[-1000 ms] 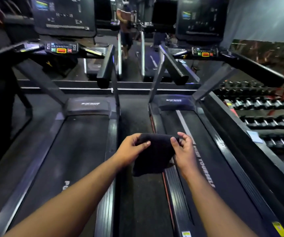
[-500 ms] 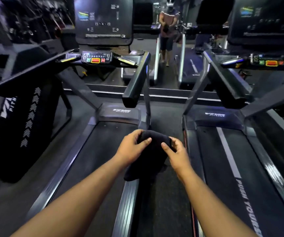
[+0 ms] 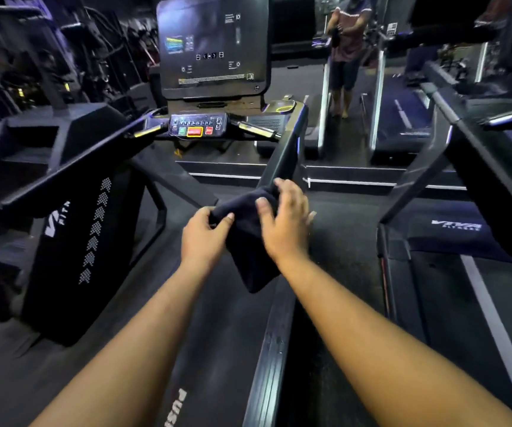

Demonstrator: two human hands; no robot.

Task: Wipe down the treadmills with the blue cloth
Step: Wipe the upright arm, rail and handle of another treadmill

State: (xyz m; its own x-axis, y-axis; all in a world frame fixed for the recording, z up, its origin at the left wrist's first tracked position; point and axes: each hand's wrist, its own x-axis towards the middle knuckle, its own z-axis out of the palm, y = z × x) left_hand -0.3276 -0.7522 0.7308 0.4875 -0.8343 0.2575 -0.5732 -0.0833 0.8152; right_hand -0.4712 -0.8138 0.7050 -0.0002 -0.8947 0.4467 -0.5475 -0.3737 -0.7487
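Item one, nearest us: our left hand (image 3: 205,238), thumb and fingers pinching the near upper corner of the blue cloth (image 3: 248,241). The cloth hangs down between our hands.

Item two: our right hand (image 3: 285,223), fingers spread and fairly straight, laid on the cloth's upper end, pressing it toward the handrail (image 3: 285,152).

Item three: the handrail's near end lies just beyond our right fingertips; its long axis runs up and away toward the console (image 3: 199,127). Our right hand is nearer it, so we judge the wipe travels forward along that axis.

Item four: open floor right of our right hand, before the neighbouring treadmill (image 3: 452,241); belt (image 3: 217,334) beneath our left.
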